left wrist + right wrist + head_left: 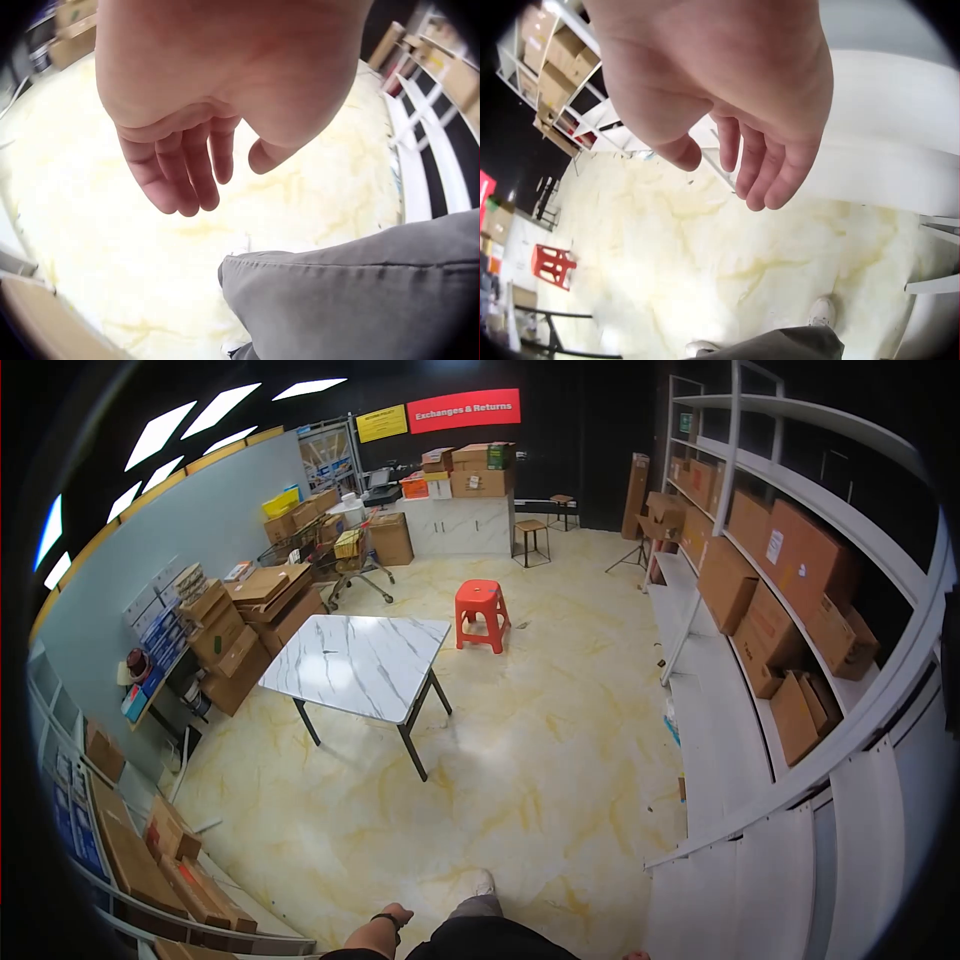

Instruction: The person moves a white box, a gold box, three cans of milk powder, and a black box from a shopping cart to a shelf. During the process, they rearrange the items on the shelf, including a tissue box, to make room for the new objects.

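Observation:
My left hand (225, 97) hangs with loosely bent fingers and nothing in them, above the pale floor beside a grey trouser leg (360, 292). In the head view that left hand (398, 913) shows low in the picture, a dark band at its wrist. Relaxed and holding nothing, my right hand (727, 97) hangs over the floor near white shelf boards (900, 135). Only a sliver of it shows at the bottom of the head view. Ahead stands a marble-patterned table (360, 660) with dark legs, and a red plastic stool (482, 610) is just behind it.
White shelving (700, 700) with cardboard boxes (765, 630) runs along the right. More boxes (235, 660) are stacked at the left wall. A loaded shopping cart (350, 560) and a counter (455, 528) stand at the back. Boxes on a low rack (190, 890) lie at the near left.

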`<state>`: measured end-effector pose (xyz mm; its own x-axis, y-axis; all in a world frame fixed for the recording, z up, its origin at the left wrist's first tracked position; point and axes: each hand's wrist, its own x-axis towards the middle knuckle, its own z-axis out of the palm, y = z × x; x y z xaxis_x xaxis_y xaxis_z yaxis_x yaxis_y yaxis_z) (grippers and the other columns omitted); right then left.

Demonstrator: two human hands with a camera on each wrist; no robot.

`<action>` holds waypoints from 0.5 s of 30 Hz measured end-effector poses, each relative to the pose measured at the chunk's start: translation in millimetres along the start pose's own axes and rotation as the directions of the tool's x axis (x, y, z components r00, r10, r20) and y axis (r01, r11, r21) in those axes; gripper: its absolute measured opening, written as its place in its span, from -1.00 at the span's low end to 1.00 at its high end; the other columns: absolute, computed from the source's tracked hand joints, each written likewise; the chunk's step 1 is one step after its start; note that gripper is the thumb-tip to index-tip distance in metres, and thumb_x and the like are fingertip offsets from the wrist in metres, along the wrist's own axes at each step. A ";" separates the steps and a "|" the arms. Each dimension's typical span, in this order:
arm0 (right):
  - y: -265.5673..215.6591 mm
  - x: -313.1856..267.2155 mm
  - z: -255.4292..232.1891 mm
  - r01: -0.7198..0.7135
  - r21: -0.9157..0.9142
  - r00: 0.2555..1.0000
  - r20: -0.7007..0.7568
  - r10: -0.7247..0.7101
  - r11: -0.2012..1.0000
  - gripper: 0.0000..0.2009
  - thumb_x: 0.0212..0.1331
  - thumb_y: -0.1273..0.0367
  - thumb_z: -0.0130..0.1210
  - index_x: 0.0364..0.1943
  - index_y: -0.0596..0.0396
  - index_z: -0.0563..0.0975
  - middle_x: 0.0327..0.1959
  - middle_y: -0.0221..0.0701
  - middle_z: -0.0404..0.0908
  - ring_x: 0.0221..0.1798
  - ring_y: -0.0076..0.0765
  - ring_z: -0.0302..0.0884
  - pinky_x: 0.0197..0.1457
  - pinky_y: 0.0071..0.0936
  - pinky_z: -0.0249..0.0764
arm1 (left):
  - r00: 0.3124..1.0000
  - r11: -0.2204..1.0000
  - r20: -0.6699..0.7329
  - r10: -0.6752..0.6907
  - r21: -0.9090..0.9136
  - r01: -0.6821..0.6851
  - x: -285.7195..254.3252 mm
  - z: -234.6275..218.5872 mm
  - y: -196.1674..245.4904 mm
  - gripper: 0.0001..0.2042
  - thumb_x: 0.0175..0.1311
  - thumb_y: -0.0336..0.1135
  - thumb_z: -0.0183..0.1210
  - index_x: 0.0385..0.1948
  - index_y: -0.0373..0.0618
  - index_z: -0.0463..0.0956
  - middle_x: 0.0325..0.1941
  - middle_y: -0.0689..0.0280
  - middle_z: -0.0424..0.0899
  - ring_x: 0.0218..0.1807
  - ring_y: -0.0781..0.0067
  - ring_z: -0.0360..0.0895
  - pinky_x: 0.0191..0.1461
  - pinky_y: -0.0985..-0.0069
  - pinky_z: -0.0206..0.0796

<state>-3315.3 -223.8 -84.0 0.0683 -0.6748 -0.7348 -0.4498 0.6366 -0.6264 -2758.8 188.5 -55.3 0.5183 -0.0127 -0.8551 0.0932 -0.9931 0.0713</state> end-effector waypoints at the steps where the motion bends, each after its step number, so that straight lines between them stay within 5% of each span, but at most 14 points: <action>1: -25.7 17.4 10.5 -0.031 0.074 0.997 0.078 0.025 0.997 -0.85 0.23 0.34 0.01 -0.38 0.12 0.50 -0.51 -0.41 0.49 -0.49 -0.40 0.44 -0.48 -0.38 0.38 | 0.997 0.999 0.059 -0.040 -0.034 0.042 -3.7 5.4 -18.7 -0.64 0.16 -0.01 0.15 -0.48 -0.17 0.68 -0.42 0.18 0.74 -0.36 0.26 0.67 -0.21 0.24 0.49; 5: -102.3 83.8 72.3 -0.275 0.331 0.900 0.419 0.120 0.903 -0.86 0.24 0.35 0.05 -0.45 0.05 0.51 -0.51 -0.37 0.52 -0.49 -0.33 0.49 -0.50 -0.39 0.39 | 0.948 0.956 0.309 -0.077 -0.246 0.158 13.6 39.2 -80.0 -0.64 0.25 -0.06 0.14 -0.25 -0.24 0.65 -0.29 0.24 0.76 -0.33 0.28 0.67 -0.23 0.32 0.51; 7: -121.6 174.7 88.4 -0.323 0.360 0.697 0.716 -0.037 0.876 -0.86 0.27 0.35 0.06 -0.27 0.12 0.57 -0.33 -0.31 0.59 -0.26 -0.30 0.56 -0.27 -0.40 0.48 | 0.927 0.944 0.369 -0.074 -0.275 0.184 15.4 27.8 -85.4 -0.60 0.28 -0.07 0.17 -0.03 -0.22 0.53 -0.06 0.19 0.63 -0.08 0.28 0.57 -0.06 0.34 0.47; 9: -204.4 158.8 157.4 0.089 0.033 0.966 0.239 -0.094 0.996 -0.77 0.25 0.37 0.09 -0.05 0.08 0.43 -0.32 -0.30 0.60 -0.44 -0.39 0.59 -0.46 -0.44 0.53 | 0.900 0.934 0.430 -0.066 -0.291 0.207 21.2 1.9 -69.7 -0.50 0.31 -0.09 0.21 0.19 -0.20 0.41 0.17 0.14 0.51 0.17 0.27 0.46 0.11 0.36 0.43; 10: -239.8 144.0 189.2 0.154 -0.033 0.961 0.236 -0.143 0.987 -0.76 0.26 0.36 0.09 -0.04 0.10 0.43 -0.30 -0.30 0.62 -0.41 -0.37 0.60 -0.42 -0.44 0.54 | 0.884 0.929 0.463 -0.064 -0.295 0.221 28.8 -16.4 -55.6 -0.43 0.33 -0.09 0.22 0.30 -0.19 0.35 0.28 0.11 0.44 0.30 0.27 0.41 0.19 0.37 0.40; 11: -272.3 126.5 217.7 0.221 -0.097 0.952 0.237 -0.193 0.971 -0.75 0.26 0.36 0.09 -0.02 0.11 0.44 -0.28 -0.29 0.63 -0.39 -0.36 0.61 -0.39 -0.44 0.56 | 0.974 0.971 0.226 0.024 -0.239 0.032 26.4 -27.4 -44.6 -0.57 0.36 -0.03 0.15 0.05 -0.22 0.59 0.03 0.11 0.65 0.10 0.30 0.55 0.08 0.33 0.41; 12: -301.6 113.3 242.6 0.222 -0.101 0.952 0.239 -0.193 0.970 -0.75 0.26 0.36 0.09 -0.02 0.11 0.44 -0.28 -0.29 0.63 -0.39 -0.36 0.61 -0.39 -0.44 0.56 | 0.968 0.858 0.242 -0.071 -0.481 0.183 52.7 -22.5 -39.9 -0.64 0.28 -0.09 0.13 -0.20 -0.24 0.65 -0.26 0.23 0.76 -0.28 0.30 0.69 -0.23 0.31 0.53; 15: -354.8 101.4 293.4 0.329 -0.258 0.898 0.385 -0.216 0.908 -0.71 0.24 0.35 0.15 -0.01 0.18 0.46 -0.30 -0.30 0.64 -0.36 -0.40 0.62 -0.36 -0.52 0.55 | 0.995 0.764 0.102 -0.022 -0.640 0.082 81.6 -63.0 8.7 -0.65 0.27 -0.09 0.13 -0.24 -0.24 0.65 -0.28 0.23 0.76 -0.31 0.35 0.69 -0.26 0.34 0.53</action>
<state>-2887.5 -408.6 -12.5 0.5007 -0.5993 -0.6246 -0.6161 0.2601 -0.7435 -2662.1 186.2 -92.1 0.4270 -0.0028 -0.9043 0.6576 -0.6854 0.3127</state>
